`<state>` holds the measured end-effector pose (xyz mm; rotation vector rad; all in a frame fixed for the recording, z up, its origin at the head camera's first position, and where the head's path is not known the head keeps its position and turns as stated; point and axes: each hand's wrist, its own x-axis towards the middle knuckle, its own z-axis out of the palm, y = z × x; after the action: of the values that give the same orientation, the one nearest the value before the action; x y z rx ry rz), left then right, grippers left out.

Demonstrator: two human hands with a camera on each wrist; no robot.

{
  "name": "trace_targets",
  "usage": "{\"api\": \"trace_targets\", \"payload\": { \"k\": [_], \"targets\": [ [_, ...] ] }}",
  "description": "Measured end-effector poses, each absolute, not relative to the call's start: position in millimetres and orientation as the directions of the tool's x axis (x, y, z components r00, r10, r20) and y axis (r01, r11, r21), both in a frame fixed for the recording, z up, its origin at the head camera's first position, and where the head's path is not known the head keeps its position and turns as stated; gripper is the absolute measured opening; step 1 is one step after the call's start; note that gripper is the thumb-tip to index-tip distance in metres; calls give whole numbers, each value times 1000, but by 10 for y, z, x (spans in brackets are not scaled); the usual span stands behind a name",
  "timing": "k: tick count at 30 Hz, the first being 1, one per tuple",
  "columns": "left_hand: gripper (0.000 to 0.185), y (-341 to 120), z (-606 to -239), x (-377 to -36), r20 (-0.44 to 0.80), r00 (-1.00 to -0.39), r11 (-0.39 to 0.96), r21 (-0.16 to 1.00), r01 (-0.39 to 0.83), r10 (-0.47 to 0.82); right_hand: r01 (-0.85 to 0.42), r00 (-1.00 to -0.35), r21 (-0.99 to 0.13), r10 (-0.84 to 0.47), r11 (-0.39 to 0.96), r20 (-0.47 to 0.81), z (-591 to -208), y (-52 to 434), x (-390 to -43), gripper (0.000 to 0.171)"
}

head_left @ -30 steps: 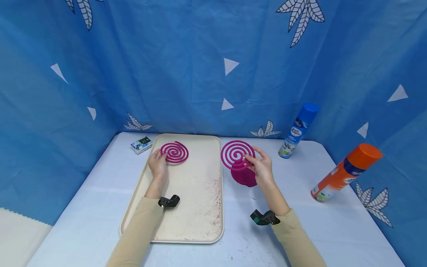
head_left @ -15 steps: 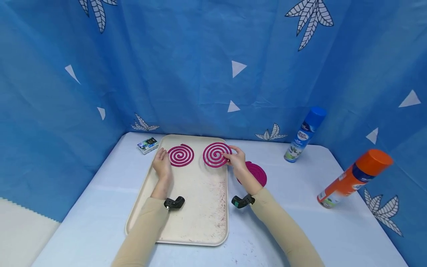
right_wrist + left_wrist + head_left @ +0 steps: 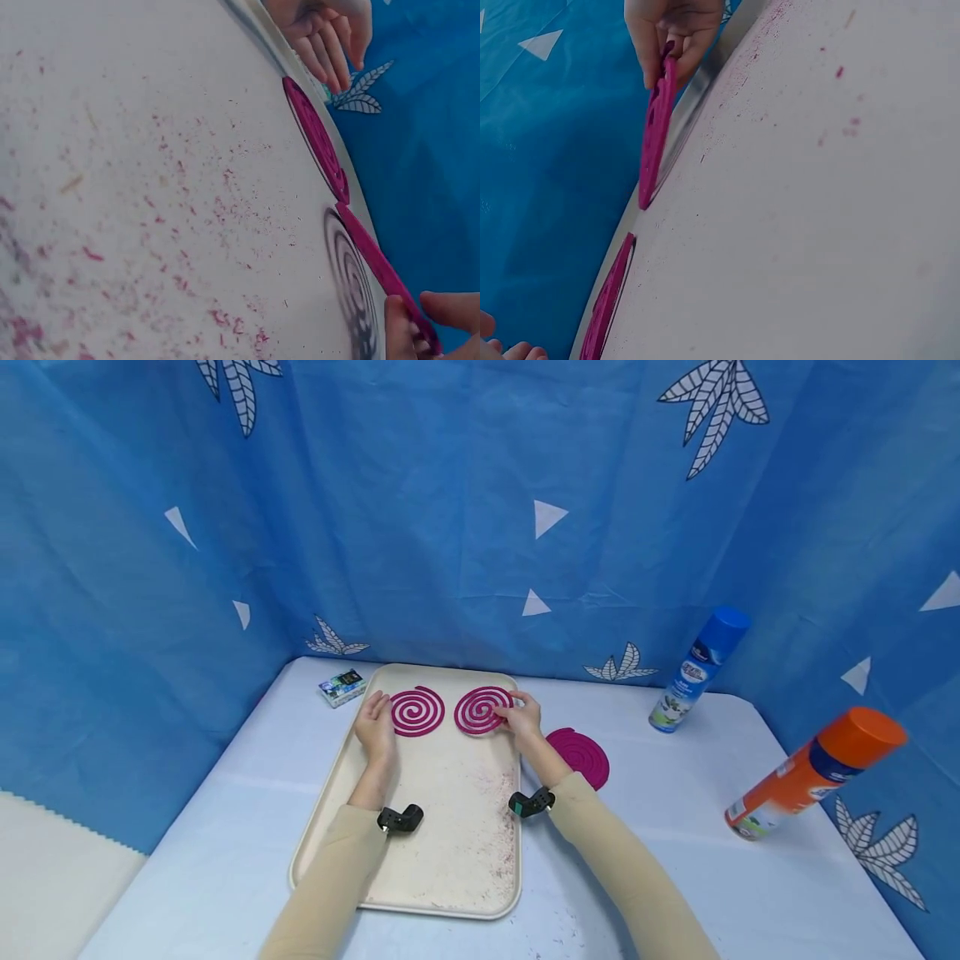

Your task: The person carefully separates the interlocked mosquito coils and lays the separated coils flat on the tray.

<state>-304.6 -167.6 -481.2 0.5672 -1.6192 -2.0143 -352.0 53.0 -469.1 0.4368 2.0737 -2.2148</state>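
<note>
A cream tray [image 3: 405,860] holds a pink spiral coil [image 3: 417,711] lying flat at its far end. My left hand [image 3: 377,708] rests at this coil's left edge with straight fingers; the right wrist view shows this left hand [image 3: 324,34] just beyond the flat coil [image 3: 315,139]. My right hand [image 3: 506,715] pinches a second pink coil [image 3: 480,709] by its right edge, just right of the first. In the left wrist view this held coil [image 3: 656,135] is tilted, its far edge down near the tray, my right hand [image 3: 671,52] gripping its raised edge.
A stack of pink coils [image 3: 579,755] lies on the table right of the tray. A small box [image 3: 342,687] sits at the tray's far left corner. A blue spray can [image 3: 699,668] and an orange one [image 3: 813,774] stand at the right. Pink crumbs dot the tray.
My right hand carried the second coil left from above the stack to the tray's far end and lowered it beside the first. The left hand stayed by the first coil.
</note>
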Motion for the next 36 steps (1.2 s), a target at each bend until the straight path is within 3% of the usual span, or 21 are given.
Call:
{"api": "trace_targets", "payload": {
  "k": [7,15,24,32,36],
  "targets": [
    [38,-1601,-4808,-3059,6,-800,-176,974,139,-600,266,-957,-962,101,-52,-271,-4625,603,-3426,58],
    [36,-1444,-4724,-3018,45,-843,-143,979,143,-536,161,-972,-986,169,-34,-164,-4504,781,-3274,49],
    [36,-827,-4550,-2915,23,-966,-143,988,61,-258,122,-964,-992,237,-17,-122,-4499,1426,-3099,44],
    [36,-169,-4604,-2789,-43,-993,-132,991,-28,-114,195,-952,-964,271,179,-142,-4635,1970,-2891,45],
    [46,57,-4631,-2708,-124,-992,-1,992,-125,28,214,-952,-936,274,279,-136,-4691,2062,-2779,47]
  ]
}}
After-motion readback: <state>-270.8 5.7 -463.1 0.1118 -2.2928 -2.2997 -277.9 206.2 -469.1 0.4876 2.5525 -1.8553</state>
